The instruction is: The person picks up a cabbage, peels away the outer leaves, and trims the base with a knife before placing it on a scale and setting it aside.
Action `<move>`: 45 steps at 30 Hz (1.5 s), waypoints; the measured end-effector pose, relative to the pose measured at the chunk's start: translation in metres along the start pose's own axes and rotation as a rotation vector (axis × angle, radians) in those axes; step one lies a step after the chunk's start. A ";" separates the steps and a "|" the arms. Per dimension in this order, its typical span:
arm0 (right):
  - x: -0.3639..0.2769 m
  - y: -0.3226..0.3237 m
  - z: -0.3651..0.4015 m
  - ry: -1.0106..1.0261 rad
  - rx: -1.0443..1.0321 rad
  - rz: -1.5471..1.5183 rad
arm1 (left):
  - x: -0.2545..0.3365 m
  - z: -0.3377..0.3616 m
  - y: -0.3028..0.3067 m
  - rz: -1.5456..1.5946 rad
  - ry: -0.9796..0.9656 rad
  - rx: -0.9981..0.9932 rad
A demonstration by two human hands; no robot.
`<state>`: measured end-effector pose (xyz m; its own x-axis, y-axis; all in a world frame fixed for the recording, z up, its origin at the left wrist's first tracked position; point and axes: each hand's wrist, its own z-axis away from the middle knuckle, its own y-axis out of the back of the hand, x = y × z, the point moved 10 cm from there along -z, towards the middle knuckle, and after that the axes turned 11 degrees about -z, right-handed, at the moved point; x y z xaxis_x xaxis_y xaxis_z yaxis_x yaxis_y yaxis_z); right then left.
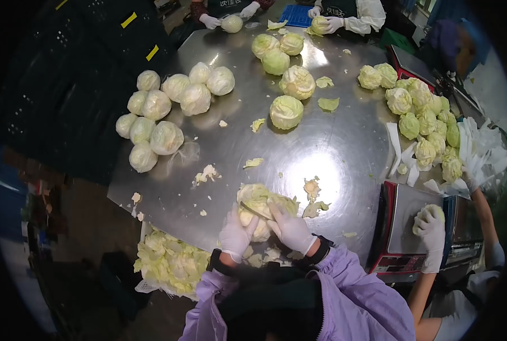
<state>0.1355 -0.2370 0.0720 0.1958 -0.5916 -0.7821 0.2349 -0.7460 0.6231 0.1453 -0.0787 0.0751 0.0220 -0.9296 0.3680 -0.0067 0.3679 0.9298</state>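
White-gloved left hand (236, 234) is steadying a round pale-green cabbage (254, 195), right hand (293, 229) gripping a slim metal knife (254, 211) aslant it

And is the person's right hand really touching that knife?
Touching. The head view shows the gloved right hand gripping one end of the knife, which extends over the cabbage.

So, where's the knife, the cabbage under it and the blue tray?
Knife (256, 211): head view, middle of the blade.
Cabbage under the knife (256, 196): head view, leaves just beyond the blade.
Blue tray (296, 16): head view, bare part near its middle.
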 end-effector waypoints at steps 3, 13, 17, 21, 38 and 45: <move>0.004 0.002 0.007 0.042 0.058 -0.044 | 0.001 -0.008 -0.003 -0.069 -0.035 0.025; 0.013 0.007 -0.011 -0.063 0.051 0.072 | 0.014 -0.018 0.001 -0.136 -0.046 0.054; 0.031 0.019 -0.021 -0.046 0.158 -0.054 | 0.023 -0.012 0.001 -0.143 -0.081 0.017; 0.036 0.016 -0.028 -0.034 0.128 -0.096 | 0.017 -0.011 -0.002 -0.092 -0.057 -0.011; 0.014 0.017 0.019 -0.206 -0.010 -0.210 | -0.013 0.034 -0.004 0.147 0.079 -0.004; 0.026 -0.013 0.008 -0.143 0.083 -0.219 | -0.002 0.033 0.002 0.098 0.090 -0.015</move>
<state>0.1302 -0.2451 0.0436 0.0116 -0.4461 -0.8949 0.1772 -0.8799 0.4409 0.1120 -0.0763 0.0765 0.1115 -0.8836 0.4547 0.0014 0.4577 0.8891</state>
